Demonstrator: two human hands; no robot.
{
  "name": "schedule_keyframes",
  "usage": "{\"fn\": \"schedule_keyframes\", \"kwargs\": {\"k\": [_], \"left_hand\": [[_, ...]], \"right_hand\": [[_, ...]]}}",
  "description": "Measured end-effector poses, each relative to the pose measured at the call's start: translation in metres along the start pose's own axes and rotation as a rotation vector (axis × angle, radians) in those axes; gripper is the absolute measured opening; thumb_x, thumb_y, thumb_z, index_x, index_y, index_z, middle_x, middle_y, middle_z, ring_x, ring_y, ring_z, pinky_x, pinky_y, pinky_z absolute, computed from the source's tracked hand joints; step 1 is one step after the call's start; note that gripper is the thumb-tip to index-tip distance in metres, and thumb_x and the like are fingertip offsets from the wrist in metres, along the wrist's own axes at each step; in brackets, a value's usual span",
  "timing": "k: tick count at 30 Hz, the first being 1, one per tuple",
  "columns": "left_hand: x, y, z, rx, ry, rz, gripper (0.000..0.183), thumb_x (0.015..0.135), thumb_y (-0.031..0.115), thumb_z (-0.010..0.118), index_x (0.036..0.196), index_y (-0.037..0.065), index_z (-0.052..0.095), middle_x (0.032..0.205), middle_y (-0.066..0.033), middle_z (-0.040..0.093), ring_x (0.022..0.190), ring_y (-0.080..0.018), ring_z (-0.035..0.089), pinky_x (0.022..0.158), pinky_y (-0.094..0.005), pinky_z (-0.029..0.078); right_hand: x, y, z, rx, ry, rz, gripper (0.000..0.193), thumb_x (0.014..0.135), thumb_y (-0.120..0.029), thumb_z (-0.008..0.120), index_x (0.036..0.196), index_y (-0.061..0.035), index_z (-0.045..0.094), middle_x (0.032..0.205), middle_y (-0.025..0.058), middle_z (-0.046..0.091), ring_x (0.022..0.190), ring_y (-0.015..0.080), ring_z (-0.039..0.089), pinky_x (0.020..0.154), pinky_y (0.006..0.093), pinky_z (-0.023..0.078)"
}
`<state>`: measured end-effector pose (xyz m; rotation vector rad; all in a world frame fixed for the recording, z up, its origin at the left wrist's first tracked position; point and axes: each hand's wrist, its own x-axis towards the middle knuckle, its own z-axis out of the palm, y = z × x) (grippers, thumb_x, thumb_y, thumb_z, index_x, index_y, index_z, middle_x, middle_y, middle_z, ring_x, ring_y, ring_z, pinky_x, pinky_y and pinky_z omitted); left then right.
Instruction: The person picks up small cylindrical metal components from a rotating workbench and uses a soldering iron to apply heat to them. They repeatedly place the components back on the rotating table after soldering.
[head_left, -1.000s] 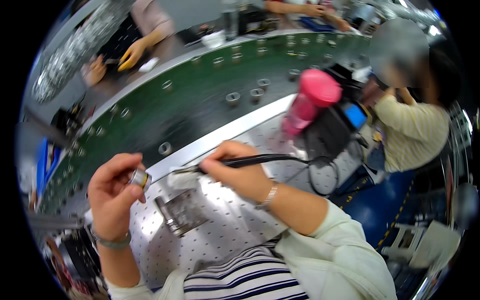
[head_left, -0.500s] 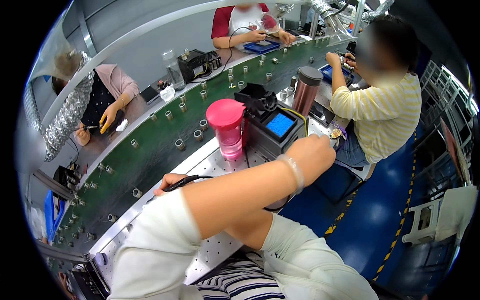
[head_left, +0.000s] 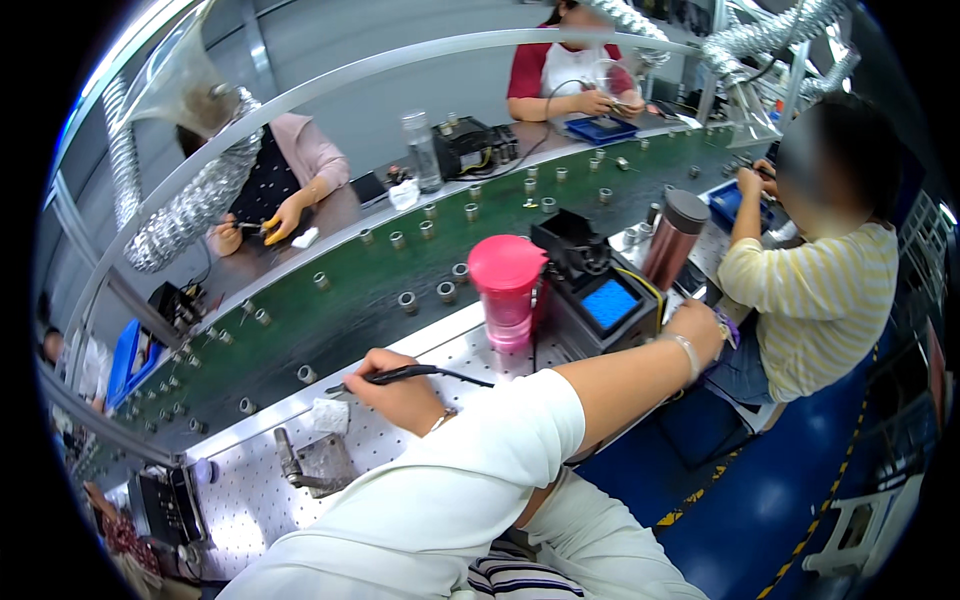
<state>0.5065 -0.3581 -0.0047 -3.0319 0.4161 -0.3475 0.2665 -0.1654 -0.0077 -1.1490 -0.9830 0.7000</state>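
Note:
My left arm in its white sleeve crosses over my right and stretches far to the right. At its end my left hand [head_left: 692,332] is curled closed beside a small purple and gold item [head_left: 729,328]; its fingertips are hidden, and I cannot make out what they hold. My right hand [head_left: 398,388], at the left over the perforated metal bench [head_left: 385,445], is wrapped round a black soldering iron [head_left: 398,374] with a trailing cable. The iron's tip end is near a folded white pad [head_left: 331,416]. Below the pad are a metal plate [head_left: 326,462] and a lever-like metal fixture [head_left: 289,456].
A pink-lidded cup [head_left: 507,290], a black box with a lit blue panel [head_left: 606,302] and a thermos [head_left: 677,238] stand between my hands. Beyond runs a green conveyor [head_left: 370,290] carrying several metal fittings [head_left: 407,302]. Co-workers sit across it and at the right [head_left: 820,245].
The view has shifted, bringing the pad and fixture into sight. My left hand has moved closer to the purple and gold item. My right hand, still holding the soldering iron, is now more exposed.

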Motion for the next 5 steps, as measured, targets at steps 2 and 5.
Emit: {"fn": "schedule_keyframes", "kwargs": {"k": [2,5], "left_hand": [[-0.010,0.023,-0.055,0.056,0.124,0.121,0.019,0.079,0.015,0.059,0.081,0.003,0.073,0.081,-0.0139,0.068,0.082,-0.0294,0.064,0.065,-0.0352,0.054],[-0.034,0.014,-0.089,0.022,0.170,0.215,0.017,0.075,0.015,0.061,0.078,0.005,0.073,0.080,-0.0140,0.068,0.081,-0.0292,0.064,0.067,-0.0348,0.055]], "right_hand": [[0.000,0.006,-0.018,-0.097,0.026,0.002,0.019,0.082,-0.016,0.071,0.076,-0.0015,0.061,0.063,0.0048,0.062,0.055,0.0084,0.057,0.051,0.0259,0.043],[0.007,0.016,-0.010,-0.138,-0.056,0.109,0.017,0.084,-0.017,0.070,0.076,-0.0034,0.062,0.063,0.0045,0.063,0.054,0.0099,0.057,0.050,0.0271,0.045]]}}
